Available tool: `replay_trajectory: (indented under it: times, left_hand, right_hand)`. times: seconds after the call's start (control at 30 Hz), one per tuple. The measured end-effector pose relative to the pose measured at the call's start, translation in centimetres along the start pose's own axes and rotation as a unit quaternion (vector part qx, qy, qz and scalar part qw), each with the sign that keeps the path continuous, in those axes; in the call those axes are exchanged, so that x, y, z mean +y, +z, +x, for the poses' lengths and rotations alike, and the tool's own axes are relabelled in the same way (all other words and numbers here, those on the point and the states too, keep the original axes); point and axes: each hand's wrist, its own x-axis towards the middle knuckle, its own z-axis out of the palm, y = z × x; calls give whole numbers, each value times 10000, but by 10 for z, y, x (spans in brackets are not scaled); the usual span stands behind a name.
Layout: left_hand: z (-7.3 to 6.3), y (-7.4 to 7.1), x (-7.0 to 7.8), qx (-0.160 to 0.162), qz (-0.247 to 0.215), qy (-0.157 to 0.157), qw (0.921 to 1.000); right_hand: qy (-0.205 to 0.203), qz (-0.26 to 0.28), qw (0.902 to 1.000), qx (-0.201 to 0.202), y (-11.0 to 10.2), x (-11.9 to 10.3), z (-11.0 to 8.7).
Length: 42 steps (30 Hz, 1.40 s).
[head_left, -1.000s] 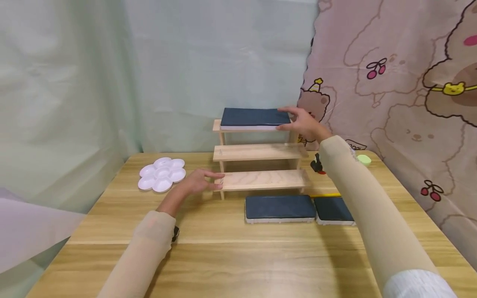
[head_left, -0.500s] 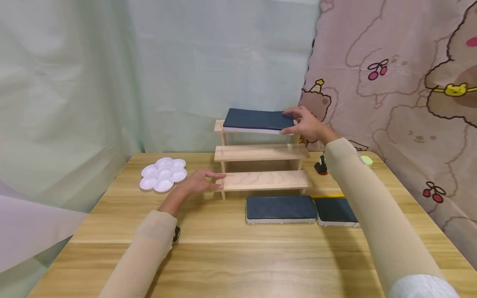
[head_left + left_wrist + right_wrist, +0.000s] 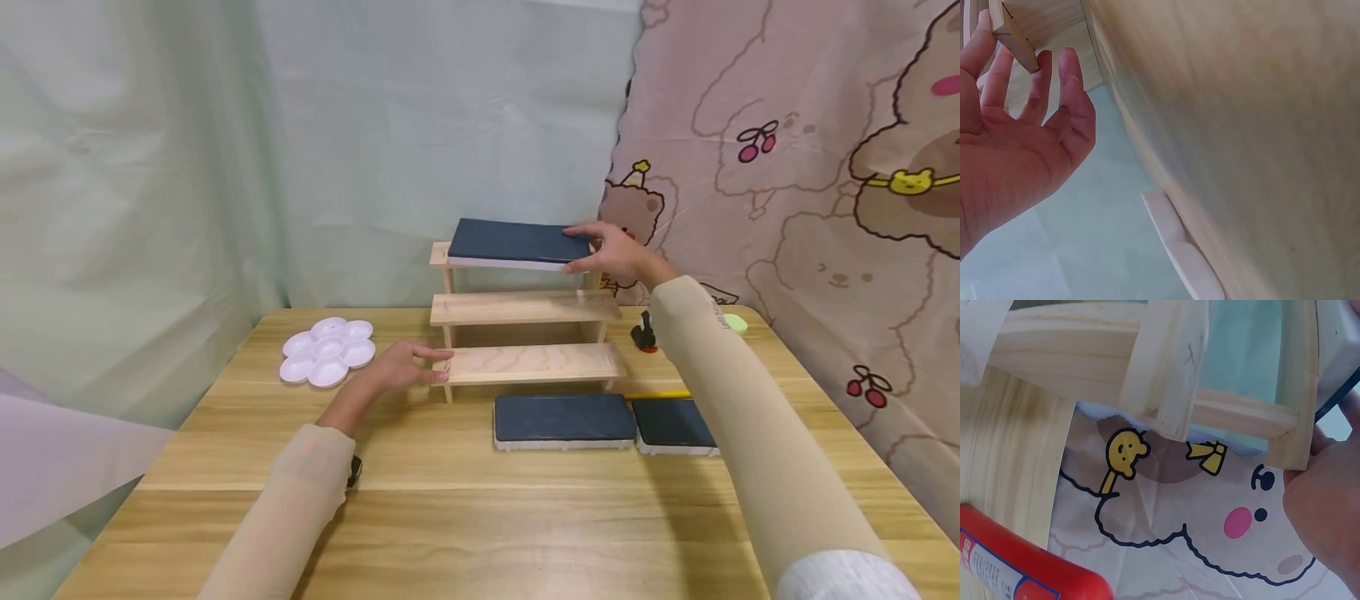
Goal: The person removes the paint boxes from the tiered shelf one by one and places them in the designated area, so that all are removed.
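Note:
A three-tier wooden shelf rack (image 3: 517,308) stands on the table. On its top tier lies a flat box with a dark blue lid and white base (image 3: 517,242). My right hand (image 3: 618,254) holds this box by its right end, thumb at the front edge and fingers over the lid. In the right wrist view the right hand (image 3: 1332,500) shows only partly, beside the top board's end. My left hand (image 3: 397,367) grips the left end of the lowest shelf; in the left wrist view, thumb and fingers of the left hand (image 3: 1029,131) are around the board's end.
Two similar dark-lidded boxes, one in the middle (image 3: 564,418) and one at right (image 3: 675,423), lie before the rack, a yellow stick (image 3: 660,395) behind them. A white flower-shaped palette (image 3: 327,352) lies left. A red labelled bottle (image 3: 1029,569) stands right of the rack.
Over the first half second, my right hand shifted the box on the top tier slightly right and toward me. Since then it has barely moved. My left hand keeps its place on the lowest shelf.

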Motion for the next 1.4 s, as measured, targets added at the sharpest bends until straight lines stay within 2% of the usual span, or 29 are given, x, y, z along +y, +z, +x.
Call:
replay_trajectory:
  times: [0.3, 0.47, 0.77, 0.9, 1.23, 1.4]
  left_hand:
    - [-1, 2, 0, -7, 89, 48, 9999]
    - [-1, 4, -1, -4, 169, 133, 9998]
    - [-4, 4, 2, -81, 185, 24, 9998]
    - [-6, 3, 3, -96, 252, 86, 9996]
    - [-4, 2, 1, -98, 236, 16, 9997]
    - [-8, 0, 2, -53, 305, 115, 9995]
  right_hand:
    - [-15, -272, 9996, 6, -1, 1, -5]
    - [44, -95, 9998, 174, -1, 4, -9]
    - [106, 334, 9982, 480, 2, -2, -18]
    - [-14, 354, 9972, 660, 5, -6, -23]
    - [-466, 605, 9934, 853, 10, -16, -45]
    - [-491, 631, 9922, 957, 13, -20, -56]
